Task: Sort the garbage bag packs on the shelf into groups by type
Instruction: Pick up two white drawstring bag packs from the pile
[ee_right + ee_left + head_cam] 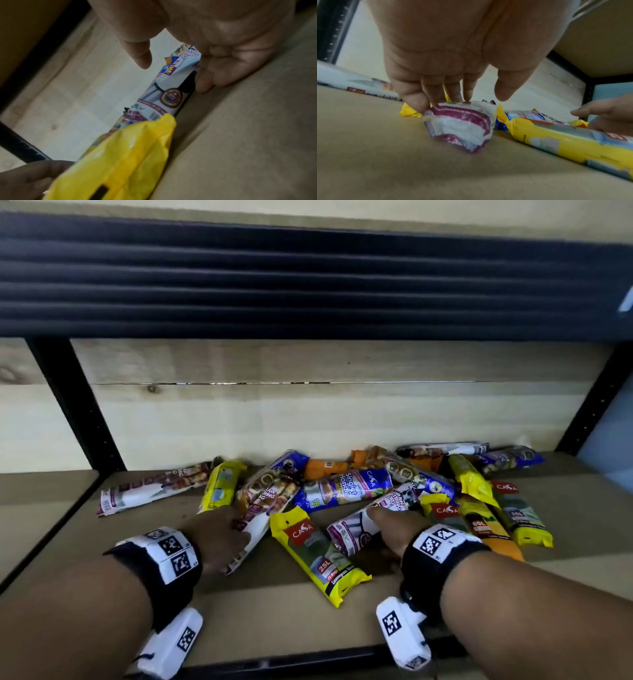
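Slippage looms: left hand [219, 530] merely presses straight fingertips on the glossy left drawstring-bag pack [270, 494], while right hand [394, 525], thumb apart, straddles the right drawstring-bag pack [356, 525] unclamped.

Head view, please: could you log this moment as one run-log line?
left hand: fingers on left drawstring pack, thumb off | right hand: fingers at right drawstring pack, thumb off | yellow pack between them

L hand [219, 530] & R hand [394, 529] bare, forearms too. Black strap on each wrist: L strap [144, 571] left of the yellow pack [318, 559], R strap [423, 577] right of it, both topped w/ white blocks [168, 546] bearing b&w square codes. White cam box [171, 642] w/ same code under each wrist.
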